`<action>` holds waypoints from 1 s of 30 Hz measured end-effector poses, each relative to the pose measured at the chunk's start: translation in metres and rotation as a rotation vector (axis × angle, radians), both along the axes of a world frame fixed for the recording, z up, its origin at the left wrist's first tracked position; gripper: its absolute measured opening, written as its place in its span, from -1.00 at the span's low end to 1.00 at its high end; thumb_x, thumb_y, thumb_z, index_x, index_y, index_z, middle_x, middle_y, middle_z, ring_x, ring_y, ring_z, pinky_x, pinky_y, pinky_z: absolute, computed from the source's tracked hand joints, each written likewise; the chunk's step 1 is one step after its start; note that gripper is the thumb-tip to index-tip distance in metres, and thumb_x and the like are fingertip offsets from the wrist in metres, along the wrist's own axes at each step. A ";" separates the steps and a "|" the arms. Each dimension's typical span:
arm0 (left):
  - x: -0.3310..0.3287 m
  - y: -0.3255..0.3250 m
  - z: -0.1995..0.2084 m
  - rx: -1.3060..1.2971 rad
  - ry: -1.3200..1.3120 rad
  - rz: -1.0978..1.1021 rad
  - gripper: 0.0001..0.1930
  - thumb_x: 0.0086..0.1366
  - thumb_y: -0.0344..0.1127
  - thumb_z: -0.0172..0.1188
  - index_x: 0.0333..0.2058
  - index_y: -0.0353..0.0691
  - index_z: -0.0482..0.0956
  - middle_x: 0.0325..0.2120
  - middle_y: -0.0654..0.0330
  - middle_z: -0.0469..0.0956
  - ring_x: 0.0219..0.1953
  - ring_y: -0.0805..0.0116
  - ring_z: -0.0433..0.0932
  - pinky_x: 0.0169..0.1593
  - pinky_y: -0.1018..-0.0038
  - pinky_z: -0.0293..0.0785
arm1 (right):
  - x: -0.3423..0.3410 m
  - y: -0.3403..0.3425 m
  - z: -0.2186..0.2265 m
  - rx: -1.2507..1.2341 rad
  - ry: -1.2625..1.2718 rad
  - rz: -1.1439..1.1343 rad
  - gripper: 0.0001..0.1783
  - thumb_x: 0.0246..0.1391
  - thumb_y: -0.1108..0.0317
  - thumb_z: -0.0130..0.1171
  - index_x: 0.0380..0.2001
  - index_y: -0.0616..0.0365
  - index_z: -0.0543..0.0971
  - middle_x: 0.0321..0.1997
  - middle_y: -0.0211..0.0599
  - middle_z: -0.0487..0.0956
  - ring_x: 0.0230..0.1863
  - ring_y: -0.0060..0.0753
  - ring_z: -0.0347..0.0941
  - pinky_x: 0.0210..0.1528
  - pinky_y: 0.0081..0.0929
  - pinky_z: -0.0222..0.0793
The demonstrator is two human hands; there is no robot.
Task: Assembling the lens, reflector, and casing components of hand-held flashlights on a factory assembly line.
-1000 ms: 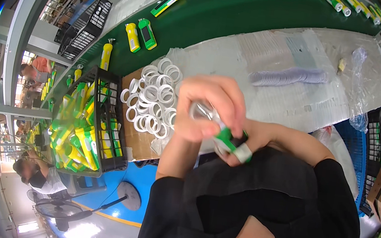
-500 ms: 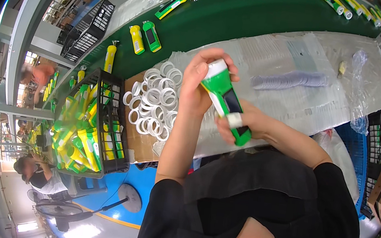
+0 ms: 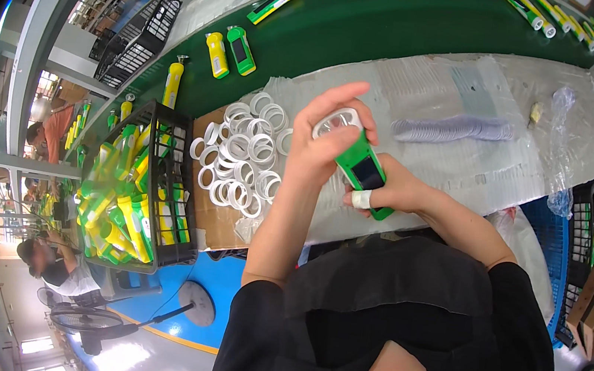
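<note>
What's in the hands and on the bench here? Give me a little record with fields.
Left hand: grips the flashlight by its lens end
Right hand: holds its other end
Held item: green, with a dark panel
Rings: white, piled on cardboard left of the hands
Crate: black, full of yellow and green flashlights, left of the rings
Discs: thin and pale, in a row on the sheet beyond the right hand

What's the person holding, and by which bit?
A green torch: left grip at its white-rimmed head, right grip around its handle, near the tail end.
</note>
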State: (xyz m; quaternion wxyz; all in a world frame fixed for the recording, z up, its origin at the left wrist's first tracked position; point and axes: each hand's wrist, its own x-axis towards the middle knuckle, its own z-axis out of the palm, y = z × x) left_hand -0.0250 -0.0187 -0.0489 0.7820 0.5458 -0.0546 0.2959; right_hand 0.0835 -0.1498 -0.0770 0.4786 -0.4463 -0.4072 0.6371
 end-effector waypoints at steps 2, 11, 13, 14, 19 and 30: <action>-0.001 -0.015 0.011 0.164 0.069 0.201 -0.45 0.14 -0.41 0.16 0.15 -0.40 0.39 -0.40 0.08 0.53 -0.36 0.29 0.57 -0.21 0.34 0.53 | -0.003 -0.003 0.001 0.053 -0.181 -0.115 -0.73 -0.13 0.41 0.36 -0.30 0.17 0.54 -0.49 -0.43 0.53 -0.49 -0.52 0.50 -0.42 -0.51 0.42; 0.012 -0.051 0.004 0.483 0.178 0.884 -0.30 0.06 -0.57 0.29 0.23 -0.38 0.28 -0.33 0.08 0.57 -0.28 0.31 0.60 -0.12 0.39 0.55 | -0.008 0.020 -0.054 0.469 -0.608 -0.648 -0.53 -0.20 0.37 0.42 -0.16 0.18 0.51 -0.33 -0.25 0.62 -0.27 -0.41 0.58 -0.25 -0.41 0.45; 0.007 -0.042 0.006 0.461 0.102 0.676 -0.24 0.06 -0.53 0.31 0.26 -0.38 0.23 -0.33 0.06 0.57 -0.28 0.30 0.60 -0.15 0.40 0.55 | -0.007 0.017 -0.050 0.458 -0.554 -0.612 -0.53 -0.20 0.36 0.42 -0.15 0.18 0.52 -0.30 -0.26 0.62 -0.24 -0.43 0.56 -0.21 -0.42 0.44; 0.004 -0.035 0.008 0.437 0.028 0.467 -0.19 0.05 -0.49 0.34 0.29 -0.37 0.17 -0.32 0.05 0.57 -0.29 0.30 0.60 -0.17 0.41 0.55 | -0.006 0.016 -0.047 0.445 -0.498 -0.576 -0.52 -0.20 0.36 0.42 -0.14 0.18 0.52 -0.27 -0.27 0.62 -0.20 -0.45 0.55 -0.17 -0.43 0.44; -0.006 -0.016 0.021 0.182 0.030 -0.074 -0.11 -0.04 -0.40 0.39 0.29 -0.38 0.17 -0.32 0.00 0.56 -0.30 0.31 0.60 -0.22 0.44 0.53 | 0.006 0.001 -0.022 0.179 -0.194 0.054 -0.50 -0.18 0.35 0.44 -0.10 0.17 0.53 -0.20 -0.33 0.61 -0.11 -0.47 0.49 -0.03 -0.42 0.38; -0.010 -0.048 0.026 0.169 0.157 0.355 -0.47 0.25 -0.41 0.09 0.21 -0.35 0.31 -0.14 0.05 0.51 -0.11 0.31 0.53 -0.03 0.42 0.47 | -0.013 0.008 -0.017 0.376 -0.419 -0.529 -0.53 -0.19 0.45 0.34 -0.11 0.17 0.51 -0.28 -0.26 0.61 -0.27 -0.40 0.58 -0.25 -0.46 0.46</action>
